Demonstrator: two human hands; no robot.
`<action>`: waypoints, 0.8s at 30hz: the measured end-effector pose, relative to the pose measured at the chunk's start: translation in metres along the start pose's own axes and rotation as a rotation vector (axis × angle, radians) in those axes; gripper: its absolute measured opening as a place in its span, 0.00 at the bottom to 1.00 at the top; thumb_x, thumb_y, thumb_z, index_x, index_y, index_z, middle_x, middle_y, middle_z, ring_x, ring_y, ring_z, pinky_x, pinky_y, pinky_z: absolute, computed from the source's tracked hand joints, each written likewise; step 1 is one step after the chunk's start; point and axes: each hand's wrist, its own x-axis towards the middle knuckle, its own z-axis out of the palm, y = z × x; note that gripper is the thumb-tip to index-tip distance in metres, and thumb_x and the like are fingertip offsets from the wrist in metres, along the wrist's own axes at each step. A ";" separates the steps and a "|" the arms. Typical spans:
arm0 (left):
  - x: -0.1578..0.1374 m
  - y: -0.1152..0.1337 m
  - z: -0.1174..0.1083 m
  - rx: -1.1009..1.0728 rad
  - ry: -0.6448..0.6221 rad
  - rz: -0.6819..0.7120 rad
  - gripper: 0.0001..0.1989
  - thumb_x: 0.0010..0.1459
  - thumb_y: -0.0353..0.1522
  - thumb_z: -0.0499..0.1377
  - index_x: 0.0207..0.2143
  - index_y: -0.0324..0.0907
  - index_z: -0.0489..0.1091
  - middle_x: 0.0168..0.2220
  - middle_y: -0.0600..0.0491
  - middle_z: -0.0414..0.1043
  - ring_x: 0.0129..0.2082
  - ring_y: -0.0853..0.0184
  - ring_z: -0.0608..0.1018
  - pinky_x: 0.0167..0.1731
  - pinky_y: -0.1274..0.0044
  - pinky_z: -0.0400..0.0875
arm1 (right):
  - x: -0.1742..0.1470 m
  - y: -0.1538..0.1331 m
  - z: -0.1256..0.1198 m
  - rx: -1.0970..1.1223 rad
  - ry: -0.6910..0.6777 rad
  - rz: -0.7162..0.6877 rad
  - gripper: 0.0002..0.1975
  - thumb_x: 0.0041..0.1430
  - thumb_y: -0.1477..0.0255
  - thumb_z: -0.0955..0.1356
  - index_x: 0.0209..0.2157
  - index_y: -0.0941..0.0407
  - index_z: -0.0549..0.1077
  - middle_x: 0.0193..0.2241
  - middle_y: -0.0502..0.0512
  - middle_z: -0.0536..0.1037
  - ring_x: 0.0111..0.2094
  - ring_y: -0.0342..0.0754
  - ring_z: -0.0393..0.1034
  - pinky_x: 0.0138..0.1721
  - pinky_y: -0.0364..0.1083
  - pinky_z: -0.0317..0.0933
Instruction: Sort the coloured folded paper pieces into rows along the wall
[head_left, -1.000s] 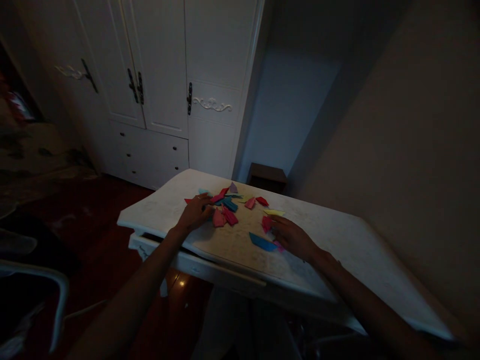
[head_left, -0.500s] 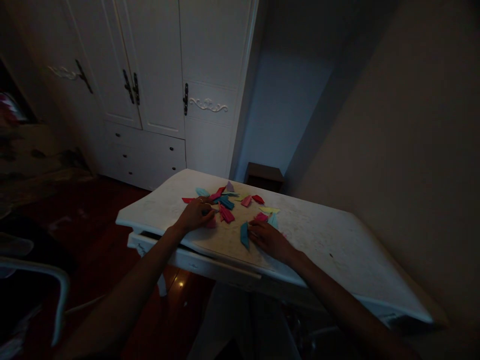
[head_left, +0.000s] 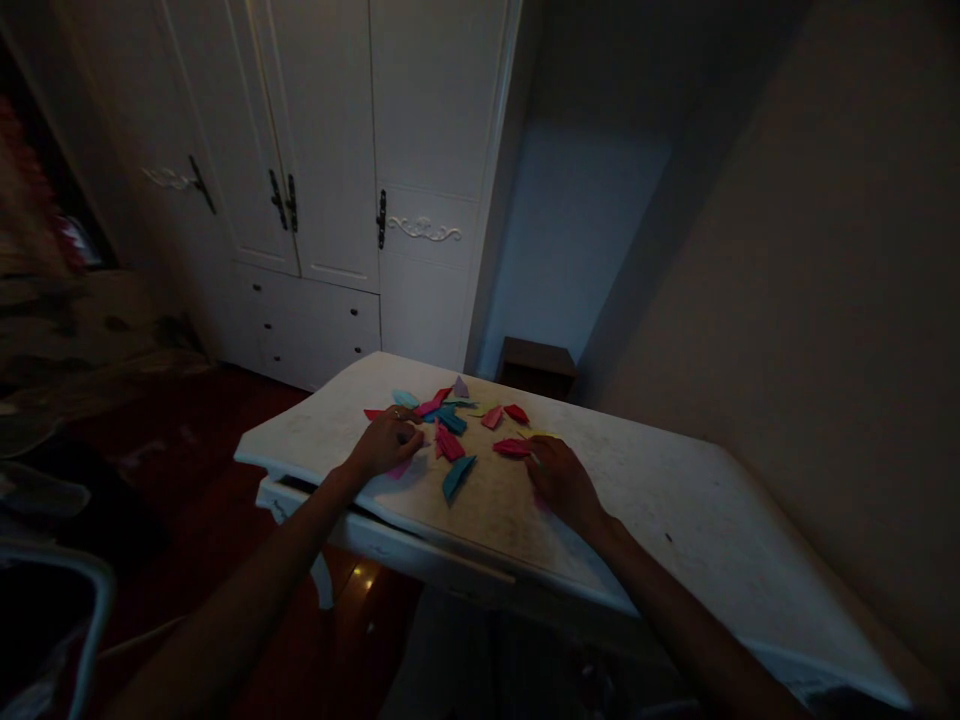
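Note:
Several colourful folded paper pieces lie in a loose group on the white table [head_left: 637, 490]. My left hand [head_left: 385, 443] rests at the left of the group, fingers curled in; what they hold, if anything, is hidden. A pink piece [head_left: 399, 469] shows under it. My right hand [head_left: 561, 478] has its fingers closed on the end of a pink folded paper [head_left: 511, 448], low over the tabletop. Between both hands lie a teal folded paper [head_left: 458, 478] and a crimson one [head_left: 448, 443]. Behind them are a red piece [head_left: 516, 413] and a lilac piece [head_left: 460, 387].
A white wardrobe [head_left: 427, 290] stands beyond the table, with a small brown cabinet [head_left: 537, 357] beside it. The wall [head_left: 810, 290] runs along the right. A pale curved metal frame [head_left: 101, 590] is at the lower left.
The teal paper has left my right hand and lies further left, nearer the middle. My right hand has moved right and back onto the pink paper. My left hand has hardly moved.

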 end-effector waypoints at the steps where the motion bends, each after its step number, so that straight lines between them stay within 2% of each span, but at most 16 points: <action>1: 0.000 -0.001 0.000 0.002 0.011 -0.004 0.22 0.60 0.39 0.51 0.17 0.42 0.70 0.37 0.46 0.77 0.42 0.59 0.76 0.44 0.68 0.72 | -0.005 0.007 -0.003 -0.049 -0.022 0.056 0.15 0.65 0.69 0.62 0.49 0.57 0.72 0.47 0.64 0.74 0.49 0.56 0.67 0.51 0.57 0.63; 3: 0.000 0.000 0.000 0.028 0.013 -0.010 0.20 0.60 0.39 0.51 0.19 0.41 0.72 0.39 0.44 0.77 0.43 0.58 0.76 0.44 0.68 0.72 | -0.013 0.019 -0.004 -0.116 -0.097 0.150 0.18 0.64 0.64 0.63 0.51 0.58 0.71 0.49 0.65 0.73 0.51 0.57 0.67 0.52 0.57 0.63; 6: -0.001 0.004 0.001 0.085 -0.024 0.001 0.14 0.58 0.39 0.54 0.29 0.40 0.75 0.43 0.42 0.76 0.46 0.56 0.75 0.47 0.65 0.71 | -0.018 0.026 0.005 -0.157 -0.214 0.183 0.23 0.64 0.60 0.63 0.54 0.59 0.69 0.53 0.67 0.71 0.54 0.58 0.65 0.55 0.55 0.60; 9: -0.001 0.010 0.001 0.123 -0.064 0.017 0.12 0.57 0.38 0.56 0.37 0.41 0.74 0.46 0.42 0.74 0.49 0.55 0.74 0.50 0.64 0.69 | -0.011 0.026 0.020 -0.140 -0.259 0.146 0.26 0.65 0.58 0.61 0.57 0.61 0.67 0.57 0.68 0.68 0.58 0.58 0.62 0.57 0.55 0.57; 14: -0.002 0.015 0.002 0.119 -0.123 0.035 0.11 0.58 0.37 0.55 0.38 0.41 0.71 0.48 0.43 0.73 0.53 0.56 0.72 0.52 0.65 0.68 | 0.020 0.022 0.041 -0.095 -0.260 0.081 0.24 0.67 0.60 0.60 0.57 0.61 0.67 0.57 0.68 0.68 0.58 0.58 0.61 0.58 0.56 0.55; 19: 0.001 0.011 0.003 0.165 -0.191 -0.038 0.18 0.59 0.40 0.54 0.47 0.39 0.69 0.52 0.41 0.71 0.54 0.55 0.72 0.53 0.65 0.67 | 0.050 0.020 0.060 -0.052 -0.276 -0.019 0.23 0.66 0.62 0.61 0.57 0.62 0.67 0.56 0.67 0.69 0.58 0.56 0.62 0.59 0.53 0.55; 24: 0.010 0.010 0.006 0.214 -0.232 -0.132 0.20 0.61 0.41 0.52 0.49 0.38 0.69 0.53 0.40 0.70 0.53 0.54 0.72 0.52 0.63 0.67 | 0.077 0.011 0.080 -0.016 -0.284 -0.079 0.21 0.65 0.66 0.62 0.57 0.60 0.67 0.55 0.64 0.70 0.56 0.53 0.63 0.57 0.51 0.56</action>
